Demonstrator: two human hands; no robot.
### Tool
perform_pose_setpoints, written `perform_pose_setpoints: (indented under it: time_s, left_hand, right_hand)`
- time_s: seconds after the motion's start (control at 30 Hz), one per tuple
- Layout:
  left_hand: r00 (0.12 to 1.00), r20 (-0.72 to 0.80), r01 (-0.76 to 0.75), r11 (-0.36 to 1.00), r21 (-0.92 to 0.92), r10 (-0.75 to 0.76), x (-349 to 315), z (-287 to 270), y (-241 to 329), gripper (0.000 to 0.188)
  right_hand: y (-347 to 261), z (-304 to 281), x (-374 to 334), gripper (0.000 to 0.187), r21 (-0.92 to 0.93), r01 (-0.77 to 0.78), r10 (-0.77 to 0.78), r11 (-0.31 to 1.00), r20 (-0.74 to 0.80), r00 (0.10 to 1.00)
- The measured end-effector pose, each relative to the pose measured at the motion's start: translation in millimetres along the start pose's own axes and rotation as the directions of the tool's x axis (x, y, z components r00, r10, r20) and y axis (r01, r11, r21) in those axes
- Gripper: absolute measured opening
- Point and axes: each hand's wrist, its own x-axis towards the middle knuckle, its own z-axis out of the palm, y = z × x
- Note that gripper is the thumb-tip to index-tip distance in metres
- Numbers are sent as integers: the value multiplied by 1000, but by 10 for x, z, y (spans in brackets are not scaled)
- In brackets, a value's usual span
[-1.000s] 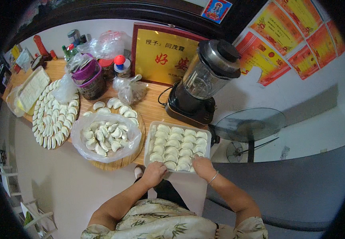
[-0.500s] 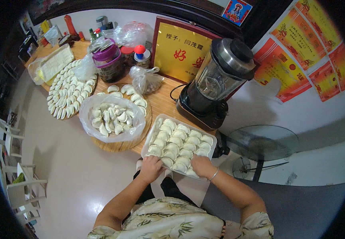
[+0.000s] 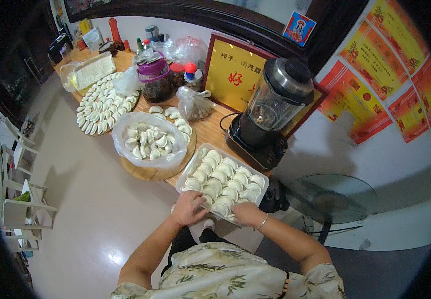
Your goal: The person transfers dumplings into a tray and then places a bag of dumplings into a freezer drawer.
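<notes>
A white rectangular tray (image 3: 263, 195) holds rows of plump half-moon dumplings (image 3: 220, 177) at the front end of the table. My left hand (image 3: 189, 208) is closed over the tray's near left edge, its fingertips by the dumplings there. At the near right part of the tray, my right hand (image 3: 248, 214), with a bracelet at the wrist, has its fingers curled down beside the front dumplings. What lies under those fingers is hidden. Left of the tray, a clear plastic bag (image 3: 121, 149) full of more dumplings rests on a round wooden board (image 3: 143, 173).
Behind the tray stands a blender (image 3: 280, 102), with a framed gold plaque (image 3: 233, 72) at the wall. A second round board of dumplings (image 3: 107, 107), jars (image 3: 154, 79) and a knotted bag (image 3: 194, 103) occupy the wooden table (image 3: 208, 124). A round glass-topped stand (image 3: 330, 197) is at the right.
My right hand has shifted slightly left and down along the tray's near side. My left hand stays at the near left edge. The view has tilted, shifting the background.
</notes>
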Motion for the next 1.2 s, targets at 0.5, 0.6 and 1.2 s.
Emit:
perform_pose_setpoints:
  time_s: [0.5, 0.6, 1.2]
  left_hand:
    - [770, 221, 460, 281, -842, -599, 427, 52, 8, 25]
    - [542, -83, 392, 339, -855, -836, 314, -379, -288, 24]
    - [719, -104, 570, 668, -478, -688, 80, -86, -314, 21]
  right_hand:
    - [-17, -671, 461, 28, 980, 79, 158, 182, -108, 981]
    - [-274, -862, 851, 26, 955, 21, 261, -296, 60, 963]
    - [608, -894, 438, 24, 917, 138, 518, 374, -330, 789]
